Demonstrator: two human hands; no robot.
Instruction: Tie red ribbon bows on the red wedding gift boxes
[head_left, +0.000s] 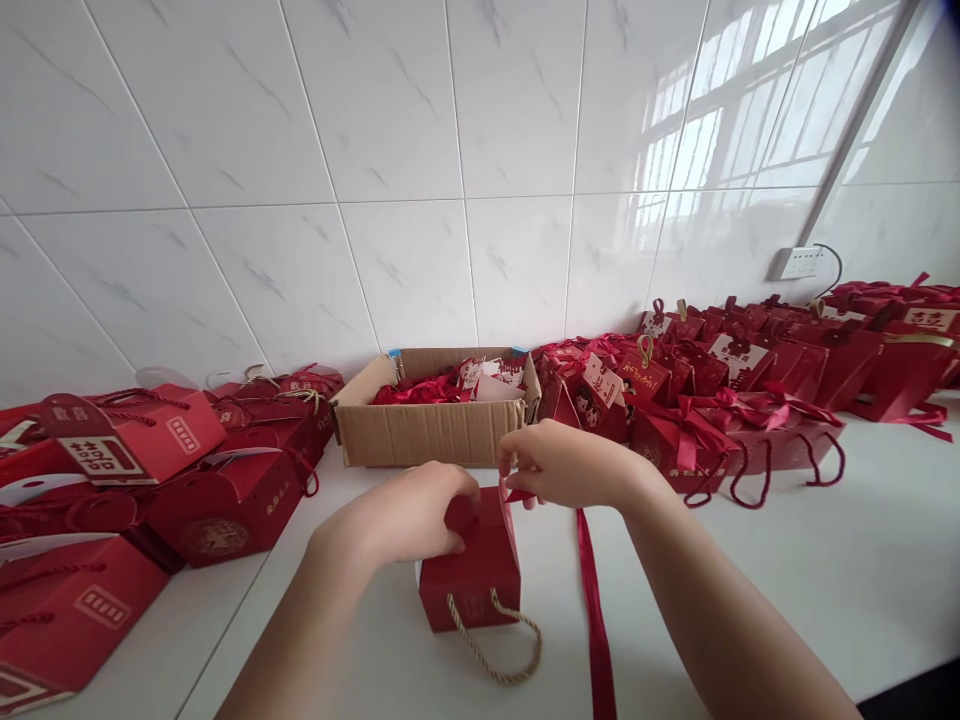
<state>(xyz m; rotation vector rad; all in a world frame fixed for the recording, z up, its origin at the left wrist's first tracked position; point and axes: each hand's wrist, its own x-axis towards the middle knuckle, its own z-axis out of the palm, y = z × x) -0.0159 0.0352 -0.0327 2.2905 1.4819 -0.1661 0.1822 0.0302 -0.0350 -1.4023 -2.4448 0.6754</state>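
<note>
A small red gift box stands in front of me on the white table, its twisted gold rope handle hanging down at the front. My left hand reaches over the box's left side, fingers curled down onto its top flaps. At the far right edge of the box, my right hand pinches a raised red flap between thumb and fingers. A dark red ribbon lies on the table right of the box, running toward me. The box's far side is hidden behind my hands.
Behind the box stands an open cardboard carton holding red ribbon and cards. Red gift boxes are heaped at the left. Rows of decorated red boxes fill the right side. A white-tiled wall with a power socket closes off the back.
</note>
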